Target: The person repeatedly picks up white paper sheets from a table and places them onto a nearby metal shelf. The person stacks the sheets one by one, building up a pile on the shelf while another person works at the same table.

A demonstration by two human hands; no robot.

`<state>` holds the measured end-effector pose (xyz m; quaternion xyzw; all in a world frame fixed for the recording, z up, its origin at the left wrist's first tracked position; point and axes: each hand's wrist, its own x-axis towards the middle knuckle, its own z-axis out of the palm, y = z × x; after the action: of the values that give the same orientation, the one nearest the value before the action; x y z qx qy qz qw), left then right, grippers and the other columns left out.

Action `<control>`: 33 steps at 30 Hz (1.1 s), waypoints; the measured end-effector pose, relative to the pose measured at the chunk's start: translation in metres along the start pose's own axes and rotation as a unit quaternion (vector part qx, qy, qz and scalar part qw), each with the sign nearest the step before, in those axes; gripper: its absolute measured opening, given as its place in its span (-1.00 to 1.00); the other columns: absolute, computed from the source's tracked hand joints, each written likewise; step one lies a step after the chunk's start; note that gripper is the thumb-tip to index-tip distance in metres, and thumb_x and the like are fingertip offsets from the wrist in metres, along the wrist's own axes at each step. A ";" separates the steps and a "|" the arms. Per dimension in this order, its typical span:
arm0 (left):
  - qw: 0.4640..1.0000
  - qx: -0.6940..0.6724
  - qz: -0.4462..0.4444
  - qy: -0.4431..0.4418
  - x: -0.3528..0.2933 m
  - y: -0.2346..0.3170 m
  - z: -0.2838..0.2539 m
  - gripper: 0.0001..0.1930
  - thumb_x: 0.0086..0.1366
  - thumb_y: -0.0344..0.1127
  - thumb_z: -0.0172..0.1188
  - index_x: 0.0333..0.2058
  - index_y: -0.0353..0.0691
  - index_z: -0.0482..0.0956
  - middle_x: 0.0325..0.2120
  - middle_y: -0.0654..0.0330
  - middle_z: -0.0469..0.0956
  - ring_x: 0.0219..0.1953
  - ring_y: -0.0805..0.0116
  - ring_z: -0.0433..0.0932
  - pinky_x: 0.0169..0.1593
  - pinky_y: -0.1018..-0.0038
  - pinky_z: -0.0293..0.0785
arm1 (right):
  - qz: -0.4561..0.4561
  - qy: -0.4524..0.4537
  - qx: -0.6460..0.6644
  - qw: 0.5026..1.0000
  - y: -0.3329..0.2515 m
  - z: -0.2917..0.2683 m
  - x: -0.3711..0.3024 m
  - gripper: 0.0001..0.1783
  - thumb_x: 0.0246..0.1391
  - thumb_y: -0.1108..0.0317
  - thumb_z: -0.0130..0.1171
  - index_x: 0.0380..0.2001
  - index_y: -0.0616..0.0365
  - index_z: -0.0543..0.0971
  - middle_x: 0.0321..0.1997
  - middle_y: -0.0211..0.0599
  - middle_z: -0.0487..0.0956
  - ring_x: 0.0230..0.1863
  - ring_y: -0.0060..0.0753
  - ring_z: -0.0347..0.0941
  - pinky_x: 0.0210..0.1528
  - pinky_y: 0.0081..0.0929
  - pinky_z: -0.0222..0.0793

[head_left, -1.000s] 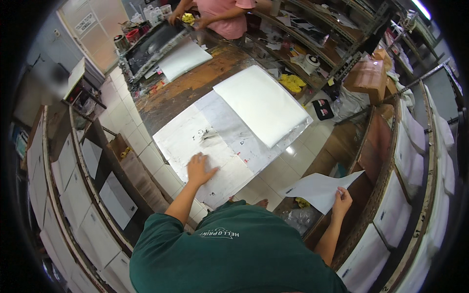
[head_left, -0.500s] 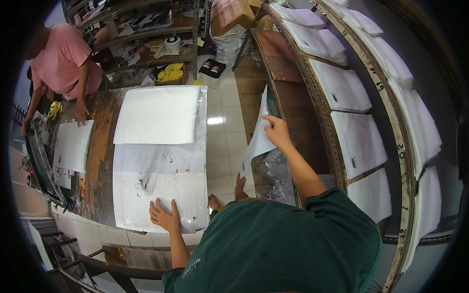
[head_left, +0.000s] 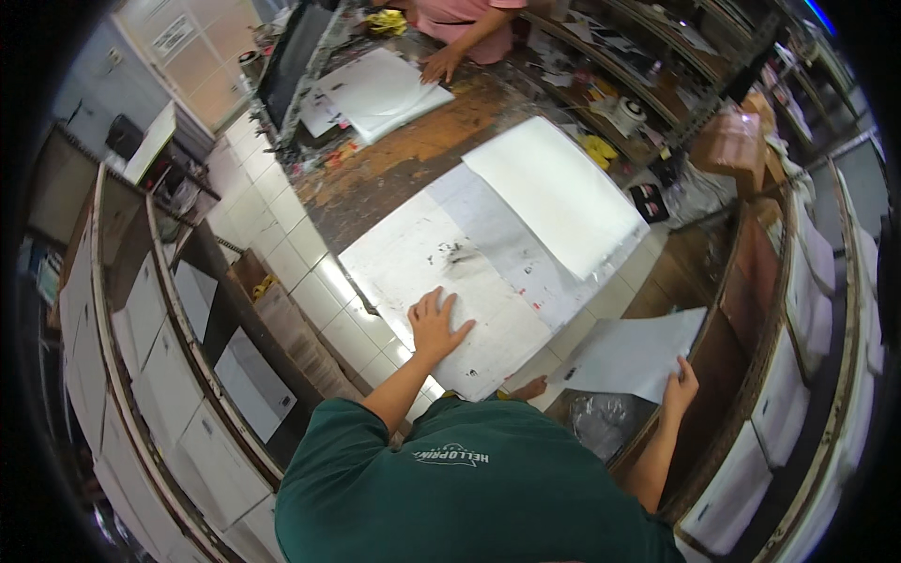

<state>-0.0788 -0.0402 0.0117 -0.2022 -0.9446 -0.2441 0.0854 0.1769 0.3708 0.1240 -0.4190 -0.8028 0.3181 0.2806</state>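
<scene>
My left hand [head_left: 437,328] lies with fingers spread on the pale, stained board [head_left: 394,258] that covers the near end of the table. In my right hand [head_left: 682,383], a large whitish sheet [head_left: 631,355] is pinched by its right edge. That sheet hangs out to the right of the table, nearly flat, with a small dark mark at its left corner. A stack of blank white sheets [head_left: 556,197] rests on the board's far right part, apart from both hands.
Across the worn wooden table [head_left: 375,192], a co-worker's hand [head_left: 443,64] touches white sheets [head_left: 375,89] beside a dark hinged frame [head_left: 298,61]. Racks with sheets [head_left: 746,488] stand at right, others [head_left: 202,450] at left. Crumpled clear plastic [head_left: 601,424] lies below my held sheet.
My view has turned left. The held sheet has swung from hanging steeply to lying almost level, with my right hand at its edge. My left hand stays on the board.
</scene>
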 end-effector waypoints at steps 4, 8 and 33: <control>1.000 -0.005 -0.013 -0.003 0.004 0.012 -0.005 -0.37 -0.02 0.16 0.21 -0.04 -0.11 0.46 0.07 0.08 0.26 0.12 0.12 0.15 0.12 0.12 -0.04 | 0.033 -0.018 0.024 0.999 0.004 -0.001 0.013 -0.54 -0.22 0.70 -0.08 -0.15 0.34 0.53 -0.12 -0.11 0.55 -0.04 -0.32 0.46 0.06 -0.46 0.28; 0.999 -0.018 -0.036 -0.032 0.012 0.008 -0.007 -0.35 -0.02 0.13 0.23 0.00 -0.14 0.42 0.07 0.06 0.26 0.12 0.10 0.15 0.12 0.12 -0.02 | 0.061 -0.023 0.026 0.998 0.011 -0.007 0.013 -0.56 -0.20 0.68 -0.08 -0.16 0.35 0.53 -0.12 -0.12 0.55 -0.05 -0.34 0.46 0.05 -0.48 0.28; 0.986 0.118 -0.051 0.109 0.150 -0.114 0.037 -0.59 0.28 -0.05 -0.15 -0.10 -0.12 0.55 -0.23 0.08 0.51 -0.21 0.05 0.50 -0.21 0.09 0.37 | 0.021 -0.042 -0.033 0.998 -0.061 -0.092 -0.051 -0.62 -0.21 0.59 0.00 -0.22 0.21 0.58 -0.28 -0.08 0.57 -0.33 -0.21 0.53 -0.28 -0.51 0.39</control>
<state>-0.2655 -0.0622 -0.0300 -0.1150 -0.9607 -0.1558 0.1987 0.2384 0.3256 0.2191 -0.4311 -0.8148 0.3150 0.2260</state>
